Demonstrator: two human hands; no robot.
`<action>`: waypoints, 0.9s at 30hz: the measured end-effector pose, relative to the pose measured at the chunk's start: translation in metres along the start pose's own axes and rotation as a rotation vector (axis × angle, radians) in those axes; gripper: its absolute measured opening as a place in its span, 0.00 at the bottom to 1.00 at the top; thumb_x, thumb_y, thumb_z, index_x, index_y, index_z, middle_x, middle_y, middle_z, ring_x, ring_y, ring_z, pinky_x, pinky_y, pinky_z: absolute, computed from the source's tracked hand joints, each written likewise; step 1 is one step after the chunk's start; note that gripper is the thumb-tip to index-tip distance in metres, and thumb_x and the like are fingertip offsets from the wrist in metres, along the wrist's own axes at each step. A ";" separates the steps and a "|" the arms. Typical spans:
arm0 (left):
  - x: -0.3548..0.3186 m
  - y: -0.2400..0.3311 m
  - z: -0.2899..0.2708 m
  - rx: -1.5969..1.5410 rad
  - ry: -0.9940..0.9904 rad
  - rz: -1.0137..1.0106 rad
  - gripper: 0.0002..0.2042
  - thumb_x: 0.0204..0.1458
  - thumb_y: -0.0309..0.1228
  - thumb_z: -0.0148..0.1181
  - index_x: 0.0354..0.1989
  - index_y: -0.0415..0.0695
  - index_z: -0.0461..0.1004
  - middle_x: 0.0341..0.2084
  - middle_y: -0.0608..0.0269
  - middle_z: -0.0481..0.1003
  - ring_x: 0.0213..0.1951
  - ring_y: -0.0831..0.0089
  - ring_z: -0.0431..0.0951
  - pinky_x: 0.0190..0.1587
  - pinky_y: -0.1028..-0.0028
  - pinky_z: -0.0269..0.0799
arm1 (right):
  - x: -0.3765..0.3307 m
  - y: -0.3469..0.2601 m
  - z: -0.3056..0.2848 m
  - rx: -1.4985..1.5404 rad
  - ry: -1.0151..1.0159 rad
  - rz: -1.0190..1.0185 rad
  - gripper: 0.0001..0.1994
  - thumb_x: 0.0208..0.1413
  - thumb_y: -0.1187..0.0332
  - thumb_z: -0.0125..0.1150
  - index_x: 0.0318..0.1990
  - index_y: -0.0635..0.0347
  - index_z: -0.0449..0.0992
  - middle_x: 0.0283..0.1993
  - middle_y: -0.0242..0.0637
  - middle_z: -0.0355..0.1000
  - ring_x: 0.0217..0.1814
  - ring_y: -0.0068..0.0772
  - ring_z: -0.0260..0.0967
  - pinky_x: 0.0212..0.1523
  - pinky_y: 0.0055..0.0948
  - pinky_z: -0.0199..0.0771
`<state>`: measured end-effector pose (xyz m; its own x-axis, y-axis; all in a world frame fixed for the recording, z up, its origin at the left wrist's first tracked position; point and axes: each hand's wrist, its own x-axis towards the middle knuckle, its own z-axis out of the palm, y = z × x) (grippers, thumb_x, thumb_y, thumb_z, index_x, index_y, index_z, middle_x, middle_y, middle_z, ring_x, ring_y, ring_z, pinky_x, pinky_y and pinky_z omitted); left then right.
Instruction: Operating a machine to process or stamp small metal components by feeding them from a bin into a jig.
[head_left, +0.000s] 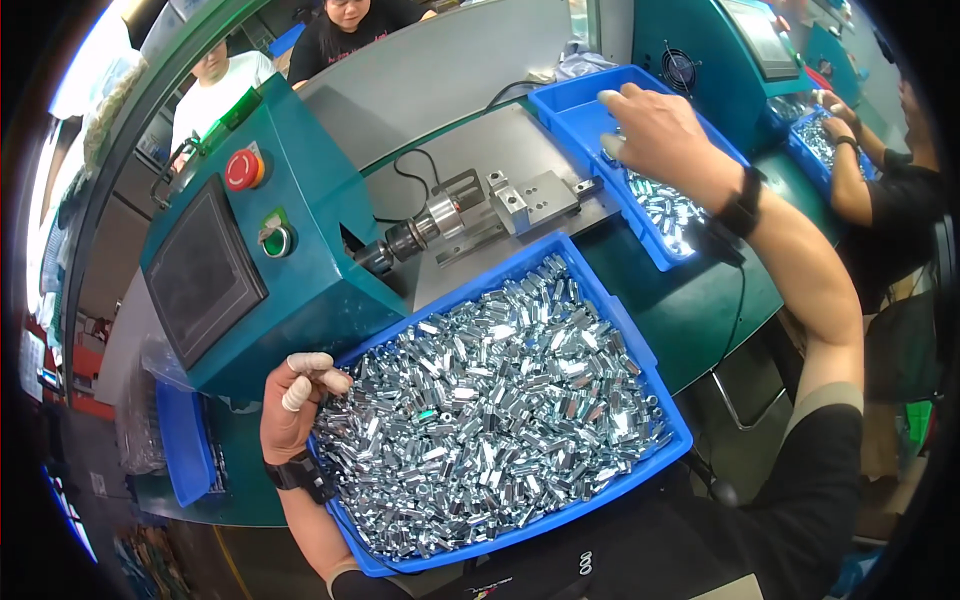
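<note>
A blue bin (655, 375) heaped with shiny hexagonal metal pieces (490, 410) stands in front of me. At its left edge is my left hand (290, 410), pale covers on its fingertips. Its fingers curl together over the pieces, and whatever they hold is hidden. My right hand (660, 130) hovers over a second blue tray (560, 105), thumb and forefinger apart with nothing visible gripped. More metal pieces (665, 210) lie in the near part of that tray. Between the two containers sits a machine's metal fixture (515, 205), facing a round spindle chuck (410, 235).
On the left, a teal machine housing (310, 290) carries a dark screen (205, 270), a red stop button (243, 170) and a green button (275, 238). Another blue tray (185, 440) lies beside it. Co-workers are at the back and right, one handling pieces in a blue bin (815, 150).
</note>
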<state>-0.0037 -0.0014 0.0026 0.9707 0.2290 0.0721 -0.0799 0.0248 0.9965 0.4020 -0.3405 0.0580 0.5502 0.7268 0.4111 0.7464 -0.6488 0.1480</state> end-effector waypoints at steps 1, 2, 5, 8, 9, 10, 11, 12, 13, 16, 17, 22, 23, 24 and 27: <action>0.001 -0.001 0.000 0.005 -0.014 0.003 0.22 0.60 0.44 0.61 0.52 0.37 0.73 0.35 0.55 0.79 0.41 0.64 0.79 0.52 0.64 0.72 | -0.009 -0.002 -0.002 0.128 0.011 -0.051 0.16 0.49 0.68 0.62 0.47 0.57 0.78 0.34 0.47 0.77 0.37 0.49 0.76 0.38 0.41 0.77; -0.002 -0.001 0.000 0.005 -0.007 -0.004 0.22 0.60 0.44 0.61 0.52 0.37 0.73 0.35 0.55 0.79 0.41 0.64 0.79 0.52 0.64 0.72 | -0.019 -0.008 -0.002 0.268 0.023 -0.102 0.15 0.50 0.68 0.62 0.46 0.58 0.79 0.35 0.47 0.77 0.37 0.48 0.76 0.38 0.40 0.77; -0.003 -0.001 -0.002 -0.003 0.005 0.014 0.22 0.60 0.44 0.60 0.52 0.37 0.73 0.35 0.56 0.79 0.41 0.65 0.79 0.52 0.65 0.72 | -0.044 -0.049 -0.018 0.850 -0.385 -0.225 0.11 0.51 0.68 0.67 0.42 0.58 0.81 0.36 0.43 0.76 0.38 0.45 0.75 0.40 0.38 0.75; 0.000 -0.004 -0.001 -0.002 0.006 0.018 0.22 0.60 0.45 0.60 0.52 0.37 0.73 0.35 0.56 0.79 0.41 0.65 0.79 0.52 0.65 0.72 | -0.062 -0.080 -0.002 0.949 -0.317 -0.585 0.09 0.53 0.69 0.67 0.41 0.59 0.81 0.39 0.41 0.76 0.41 0.44 0.75 0.42 0.37 0.75; 0.000 -0.003 -0.001 -0.003 0.014 0.021 0.22 0.60 0.45 0.60 0.52 0.37 0.73 0.35 0.56 0.79 0.41 0.65 0.79 0.52 0.65 0.72 | -0.064 -0.088 0.001 0.856 -0.377 -0.631 0.09 0.53 0.68 0.68 0.41 0.60 0.81 0.40 0.40 0.76 0.42 0.43 0.75 0.42 0.36 0.75; 0.001 -0.003 0.001 0.000 0.013 0.021 0.22 0.60 0.45 0.60 0.52 0.37 0.73 0.35 0.56 0.79 0.41 0.65 0.79 0.52 0.65 0.72 | -0.066 -0.092 0.004 0.762 -0.439 -0.680 0.09 0.52 0.68 0.68 0.40 0.60 0.80 0.41 0.40 0.76 0.44 0.42 0.75 0.43 0.36 0.75; 0.001 -0.003 0.002 0.005 0.011 0.023 0.22 0.60 0.45 0.60 0.52 0.37 0.73 0.35 0.56 0.79 0.41 0.65 0.79 0.52 0.65 0.72 | -0.067 -0.092 0.007 0.762 -0.437 -0.679 0.09 0.52 0.68 0.68 0.40 0.60 0.80 0.41 0.40 0.76 0.44 0.42 0.75 0.43 0.36 0.75; 0.002 -0.003 0.003 0.007 0.010 0.025 0.22 0.60 0.45 0.61 0.52 0.37 0.73 0.35 0.56 0.79 0.41 0.65 0.79 0.52 0.65 0.72 | -0.067 -0.093 0.010 0.792 -0.414 -0.666 0.09 0.52 0.68 0.68 0.38 0.61 0.80 0.40 0.41 0.76 0.43 0.43 0.75 0.42 0.37 0.75; 0.002 -0.004 0.004 0.007 0.008 0.028 0.22 0.60 0.45 0.61 0.52 0.37 0.73 0.35 0.56 0.79 0.41 0.65 0.79 0.51 0.65 0.72 | -0.067 -0.093 0.012 0.821 -0.392 -0.653 0.08 0.51 0.68 0.68 0.37 0.61 0.79 0.38 0.42 0.77 0.42 0.44 0.76 0.42 0.38 0.74; -0.001 -0.004 0.002 -0.007 0.008 0.028 0.22 0.59 0.44 0.62 0.52 0.37 0.74 0.35 0.54 0.81 0.42 0.64 0.80 0.53 0.64 0.72 | -0.065 -0.094 0.007 0.932 -0.428 -0.557 0.07 0.51 0.70 0.68 0.36 0.62 0.79 0.36 0.43 0.77 0.39 0.42 0.77 0.40 0.36 0.75; -0.002 -0.004 0.001 -0.014 0.008 0.026 0.22 0.58 0.44 0.63 0.52 0.37 0.74 0.36 0.54 0.81 0.42 0.63 0.80 0.53 0.64 0.73 | -0.064 -0.094 0.003 1.016 -0.482 -0.467 0.07 0.52 0.71 0.67 0.37 0.62 0.79 0.34 0.43 0.77 0.38 0.39 0.77 0.39 0.33 0.75; -0.002 -0.006 -0.003 -0.029 0.013 0.022 0.22 0.58 0.43 0.63 0.52 0.37 0.74 0.36 0.53 0.81 0.42 0.63 0.80 0.53 0.62 0.73 | -0.045 -0.074 -0.010 1.215 -0.425 -0.139 0.06 0.53 0.73 0.65 0.37 0.63 0.78 0.30 0.43 0.77 0.32 0.37 0.77 0.36 0.30 0.75; -0.003 -0.005 -0.002 -0.029 0.019 0.014 0.22 0.58 0.43 0.63 0.52 0.37 0.75 0.36 0.53 0.81 0.42 0.63 0.80 0.53 0.62 0.73 | -0.036 -0.069 -0.012 1.216 -0.426 -0.143 0.06 0.53 0.73 0.65 0.37 0.63 0.78 0.30 0.43 0.77 0.32 0.37 0.77 0.36 0.30 0.75; -0.004 -0.003 -0.002 -0.029 0.024 0.006 0.22 0.58 0.43 0.63 0.52 0.37 0.75 0.36 0.53 0.81 0.43 0.63 0.81 0.53 0.62 0.73 | -0.025 -0.064 -0.014 1.140 -0.280 -0.113 0.06 0.52 0.74 0.65 0.36 0.64 0.78 0.30 0.42 0.77 0.32 0.37 0.76 0.36 0.30 0.75; -0.002 -0.004 -0.001 -0.028 0.018 0.003 0.22 0.58 0.44 0.63 0.51 0.37 0.74 0.36 0.53 0.81 0.42 0.63 0.80 0.52 0.63 0.73 | 0.000 -0.054 -0.005 0.935 -0.048 -0.148 0.06 0.51 0.75 0.64 0.37 0.64 0.77 0.30 0.41 0.77 0.32 0.37 0.76 0.36 0.30 0.75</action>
<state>-0.0056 -0.0011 -0.0015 0.9664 0.2462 0.0741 -0.0893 0.0510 0.9947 0.3593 -0.3066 0.0547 0.4256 0.8090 0.4054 0.7958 -0.1213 -0.5933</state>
